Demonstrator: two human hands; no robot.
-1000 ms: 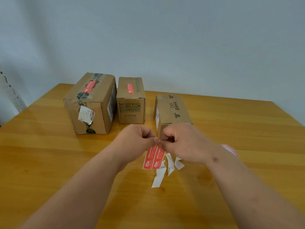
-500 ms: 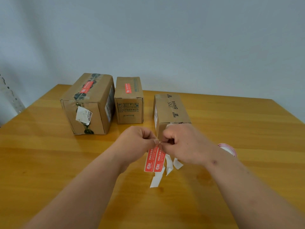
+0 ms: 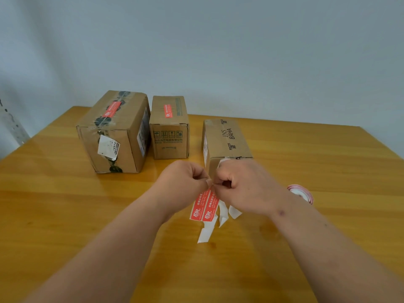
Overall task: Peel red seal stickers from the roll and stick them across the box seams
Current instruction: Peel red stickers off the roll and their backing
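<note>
Centre frame, just below middle: left hand (image 3: pixel 185 182) and right hand (image 3: pixel 242 186) meet fingertip to fingertip, both curled tight and pinching the top edge of a short strip of 2 red seal stickers (image 3: pixel 204 206) on white backing. Strip hangs down toward the wooden table (image 3: pixel 65 204); white backing tails (image 3: pixel 207 231) with no stickers on them trail below and to the right. Looks like the peel is being started at the top corner, sticker not yet free as far as I can tell. Sticker roll (image 3: pixel 300 192) sits on the table right of centre, partly hidden behind the right wrist. Progress: large box (image 3: pixel 115 132) at upper left has 1 red seal across its taped top seam, middle box (image 3: pixel 169 127) has 1 on top too. Third box (image 3: pixel 226 141), just behind the hands, shows no red seal on its top; its near end is mostly blocked by the hands, so can't confirm that face. My read: 2 of 3 boxes done, 1 left, with 2 stickers in hand to cover it.
</note>
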